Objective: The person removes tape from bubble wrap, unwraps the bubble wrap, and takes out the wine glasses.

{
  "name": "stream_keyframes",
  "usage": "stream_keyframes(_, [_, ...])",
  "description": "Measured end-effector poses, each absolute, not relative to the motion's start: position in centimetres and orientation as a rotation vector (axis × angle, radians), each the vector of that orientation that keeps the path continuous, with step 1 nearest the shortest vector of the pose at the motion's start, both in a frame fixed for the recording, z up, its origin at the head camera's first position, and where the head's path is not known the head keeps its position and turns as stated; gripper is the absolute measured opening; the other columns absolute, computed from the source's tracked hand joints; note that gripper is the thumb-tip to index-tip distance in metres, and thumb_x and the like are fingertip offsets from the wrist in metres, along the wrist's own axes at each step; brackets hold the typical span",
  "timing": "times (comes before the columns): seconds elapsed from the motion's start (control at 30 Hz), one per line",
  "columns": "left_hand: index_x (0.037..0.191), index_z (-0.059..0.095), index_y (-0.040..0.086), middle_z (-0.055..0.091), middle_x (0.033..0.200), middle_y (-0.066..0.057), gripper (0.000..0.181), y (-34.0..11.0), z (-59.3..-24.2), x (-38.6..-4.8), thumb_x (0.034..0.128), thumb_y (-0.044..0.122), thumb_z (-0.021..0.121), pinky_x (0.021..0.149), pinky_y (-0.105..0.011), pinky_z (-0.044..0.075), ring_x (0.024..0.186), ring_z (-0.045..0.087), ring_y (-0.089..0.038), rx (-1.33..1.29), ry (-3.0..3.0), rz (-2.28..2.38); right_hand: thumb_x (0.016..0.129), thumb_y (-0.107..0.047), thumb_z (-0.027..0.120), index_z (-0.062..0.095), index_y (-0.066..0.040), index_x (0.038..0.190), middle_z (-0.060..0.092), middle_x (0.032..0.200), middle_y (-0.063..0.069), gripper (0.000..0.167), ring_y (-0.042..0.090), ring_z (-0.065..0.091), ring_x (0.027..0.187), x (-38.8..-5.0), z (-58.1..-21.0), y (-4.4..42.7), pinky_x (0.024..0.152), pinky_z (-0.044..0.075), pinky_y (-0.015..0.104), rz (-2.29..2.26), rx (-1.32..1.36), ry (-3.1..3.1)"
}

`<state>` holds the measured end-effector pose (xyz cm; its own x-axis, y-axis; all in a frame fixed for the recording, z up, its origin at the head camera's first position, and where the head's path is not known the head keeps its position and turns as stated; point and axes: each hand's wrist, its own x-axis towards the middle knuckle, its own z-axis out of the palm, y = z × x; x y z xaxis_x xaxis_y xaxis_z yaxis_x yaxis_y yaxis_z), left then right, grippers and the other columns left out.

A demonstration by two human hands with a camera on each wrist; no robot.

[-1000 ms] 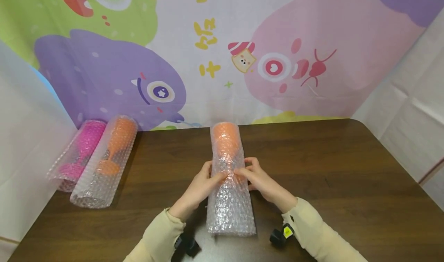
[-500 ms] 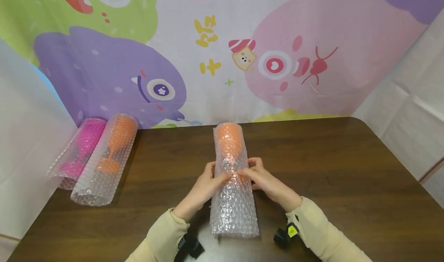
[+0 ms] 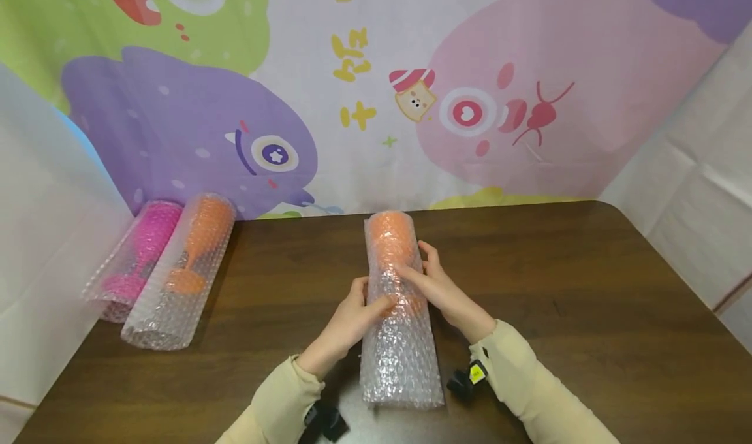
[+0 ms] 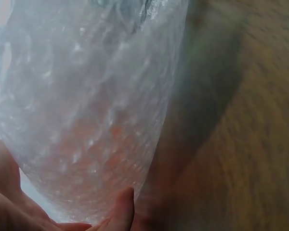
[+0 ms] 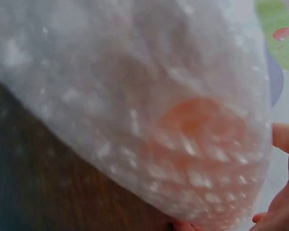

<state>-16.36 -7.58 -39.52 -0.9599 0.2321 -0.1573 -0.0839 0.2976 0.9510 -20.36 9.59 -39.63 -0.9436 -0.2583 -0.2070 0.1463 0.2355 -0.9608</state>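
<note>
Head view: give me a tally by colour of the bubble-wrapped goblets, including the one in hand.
Orange: 2 (the held goblet, in the left hand and right hand; the spare goblet at the table's left)
Pink: 1 (the pink goblet, beside the spare)
Total: 3

It looks like a small draped booth: cartoon backdrop [image 3: 370,176], white side sheets [image 3: 687,176], dark wooden table [image 3: 558,281]
</note>
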Motion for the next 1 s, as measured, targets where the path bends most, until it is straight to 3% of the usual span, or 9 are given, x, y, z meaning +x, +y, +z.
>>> stream_keyframes(0.17, [0.134,0.028,0.001,0.051,0.122,-0.021,0.067,-7.7,-39.7,-16.5,0.0856,0.039,0.056,0.083,-0.039,0.048,0.098,0.06,-0.026,0.174,2.346,1.63,0.086,-0.038,0.056,-0.004,-0.014,0.144,0.005,0.148,0.021,0.087,0.037,0.013,0.135,-20.5,-40.2,8.8,0.106,0.02,0.056,-1.812,-0.08,2.215])
stream_keyframes(0.33, [0.134,0.03,0.003,0.051,0.123,-0.02,0.07,-8.3,-39.1,-16.8,0.0863,0.049,0.051,0.079,-0.039,0.05,0.101,0.058,-0.026,0.195,2.375,1.49,0.085,-0.037,0.059,-0.004,-0.014,0.143,0.005,0.149,0.018,0.089,0.035,0.014,0.136,-20.5,-40.6,8.2,0.107,0.021,0.052,-1.856,-0.037,2.228])
stream_keyframes(0.43, [0.129,0.039,0.005,0.055,0.118,-0.019,0.063,-8.8,-38.7,-17.3,0.0885,0.053,0.044,0.07,-0.036,0.052,0.093,0.06,-0.025,0.183,2.42,1.418,0.084,-0.037,0.061,-0.002,-0.016,0.143,0.009,0.147,0.017,0.089,0.035,0.02,0.133,-20.5,-40.6,8.2,0.105,0.025,0.053,-1.874,-0.01,2.222])
stream_keyframes(0.57, [0.114,0.057,0.008,0.063,0.103,-0.011,0.052,-9.7,-38.3,-18.6,0.0904,0.053,0.041,0.069,-0.035,0.049,0.087,0.06,-0.022,0.187,2.674,1.208,0.083,-0.035,0.062,-0.001,-0.016,0.143,0.009,0.147,0.016,0.089,0.035,0.022,0.132,-20.5,-40.6,8.2,0.104,0.026,0.054,-1.874,-0.001,2.218])
stream_keyframes(0.83, [0.099,0.066,0.008,0.067,0.095,-0.006,0.024,-11.2,-37.8,-22.7,0.0898,0.028,0.056,0.076,-0.037,0.048,0.087,0.06,-0.02,0.427,3.007,1.212,0.083,-0.032,0.063,0.001,-0.013,0.143,0.012,0.147,0.017,0.088,0.034,0.02,0.134,-20.6,-40.6,8.0,0.106,0.023,0.051,-1.857,0.0,2.243])
stream_keyframes(1.0, [0.093,0.069,0.008,0.067,0.089,-0.005,0.013,-10.1,-37.9,-24.3,0.0844,0.016,0.064,0.07,-0.033,0.049,0.079,0.06,-0.018,0.613,3.132,1.235,0.083,-0.03,0.063,0.004,-0.011,0.143,0.013,0.147,0.018,0.086,0.033,0.019,0.134,-20.7,-40.7,8.0,0.107,0.021,0.051,-1.866,-0.005,2.257])
